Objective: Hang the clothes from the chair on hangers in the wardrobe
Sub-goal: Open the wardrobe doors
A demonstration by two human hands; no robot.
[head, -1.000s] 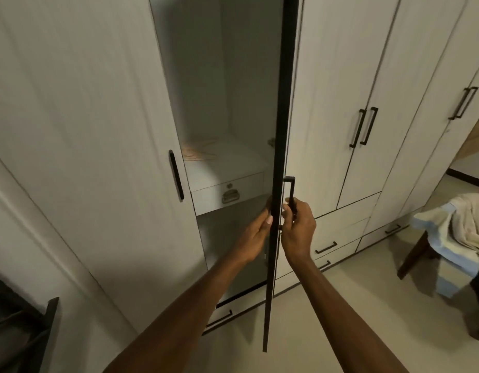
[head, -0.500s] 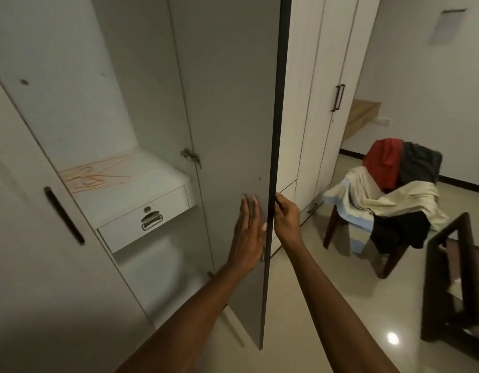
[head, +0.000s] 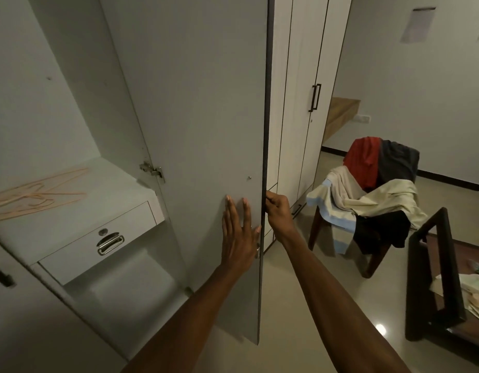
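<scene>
The clothes (head: 373, 192) are far off to our right, heaped on the chair (head: 317, 232). We start at the left, though. There we see the wardrobe (head: 71, 103) standing open. Thin wooden hangers (head: 36, 195) lie flat on the shelf (head: 104, 189) inside it. Under the shelf is a drawer (head: 98, 240) with a shiny metal handle.

Next comes the open door (head: 200, 117). Our left hand (head: 239, 232) lies flat on the inside of the door, near its dark edge. Its fingers (head: 230, 211) are straight and spread, and they hold nothing. Our right hand (head: 278, 211) is just on the other side of that edge. Its fingers are curled round the edge of the door and grip it. We cannot see the handle behind the door.

Past the door are more shut wardrobe doors with a black handle (head: 315, 98). Then comes the chair with a red piece, a dark grey one, a cream one, a black one and a blue-edged one. At the far right stands a dark wooden bench (head: 445, 265) with papers on it.
</scene>
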